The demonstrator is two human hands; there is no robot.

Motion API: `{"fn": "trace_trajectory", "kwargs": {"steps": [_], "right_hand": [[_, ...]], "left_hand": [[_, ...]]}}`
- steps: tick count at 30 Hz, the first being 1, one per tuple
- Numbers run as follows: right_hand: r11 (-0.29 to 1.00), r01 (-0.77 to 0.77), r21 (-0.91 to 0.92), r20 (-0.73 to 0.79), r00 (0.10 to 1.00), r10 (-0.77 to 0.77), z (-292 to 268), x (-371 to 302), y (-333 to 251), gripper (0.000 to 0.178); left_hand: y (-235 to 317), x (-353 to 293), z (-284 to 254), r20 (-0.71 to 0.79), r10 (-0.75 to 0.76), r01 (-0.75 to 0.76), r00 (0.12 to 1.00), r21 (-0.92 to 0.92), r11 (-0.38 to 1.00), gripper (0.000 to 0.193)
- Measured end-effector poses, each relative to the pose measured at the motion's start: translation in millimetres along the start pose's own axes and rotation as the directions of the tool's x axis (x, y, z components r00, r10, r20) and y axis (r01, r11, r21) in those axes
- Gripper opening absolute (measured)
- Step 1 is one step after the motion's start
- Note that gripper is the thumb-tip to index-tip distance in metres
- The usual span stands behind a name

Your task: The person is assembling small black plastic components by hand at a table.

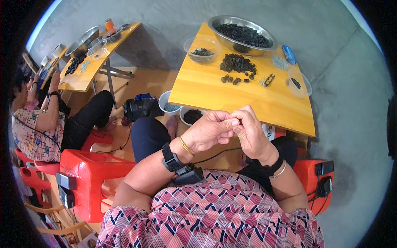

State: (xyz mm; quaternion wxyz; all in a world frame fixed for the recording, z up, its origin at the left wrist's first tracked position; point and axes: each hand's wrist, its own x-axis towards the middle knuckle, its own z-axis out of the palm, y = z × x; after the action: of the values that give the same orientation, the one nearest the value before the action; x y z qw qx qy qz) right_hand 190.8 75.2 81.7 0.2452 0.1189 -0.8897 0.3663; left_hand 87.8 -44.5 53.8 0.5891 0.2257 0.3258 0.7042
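My left hand [209, 131] and my right hand [251, 134] meet in front of me, just off the near edge of the yellow table [244, 105]. Both are closed in a pinch, fingertips together. Whatever they grip is too small and covered to make out. Beyond them on the tabletop lies a pile of small black cylindrical parts [237, 64], with a few loose black parts [236, 81] lined up nearer to me. Small thread snips [269, 80] rest to the right of these. A large metal bowl [211, 25] full of black pieces stands at the back.
A clear bowl [189, 53] stands back left, another clear bowl [305, 89] at the right edge by a blue packet [288, 54]. White tubs [164, 99] sit below the table. At left, a person [39, 128] works at another yellow table [89, 78]. Red stools [84, 182] flank me.
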Motion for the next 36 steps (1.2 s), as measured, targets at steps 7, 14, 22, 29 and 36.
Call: {"fn": "trace_trajectory", "kwargs": {"steps": [7, 14, 22, 29, 36], "right_hand": [[0.973, -0.11, 0.204, -0.098, 0.986, 0.132, 2, 1, 16, 0.028], [0.939, -0.228, 0.257, -0.209, 0.936, 0.284, 9, -3, 22, 0.02], [0.904, -0.272, 0.33, -0.164, 0.926, 0.339, 4, -3, 24, 0.012], [0.935, -0.257, 0.245, -0.161, 0.94, 0.301, 0, -1, 25, 0.011], [0.944, -0.271, 0.189, -0.168, 0.938, 0.303, -5, -2, 34, 0.01]], "left_hand": [[-3, 9, -5, -0.08, 0.025, -0.036, 0.996, -0.144, 0.989, 0.012], [-5, 14, -7, -0.186, 0.098, -0.14, 0.978, -0.229, 0.963, 0.013], [-5, 11, -10, -0.215, 0.129, -0.151, 0.968, -0.087, 0.985, 0.016], [-3, 11, -11, -0.158, 0.092, -0.112, 0.983, -0.123, 0.986, 0.018], [-5, 21, -16, -0.091, 0.043, -0.057, 0.995, -0.161, 0.985, 0.018]]}}
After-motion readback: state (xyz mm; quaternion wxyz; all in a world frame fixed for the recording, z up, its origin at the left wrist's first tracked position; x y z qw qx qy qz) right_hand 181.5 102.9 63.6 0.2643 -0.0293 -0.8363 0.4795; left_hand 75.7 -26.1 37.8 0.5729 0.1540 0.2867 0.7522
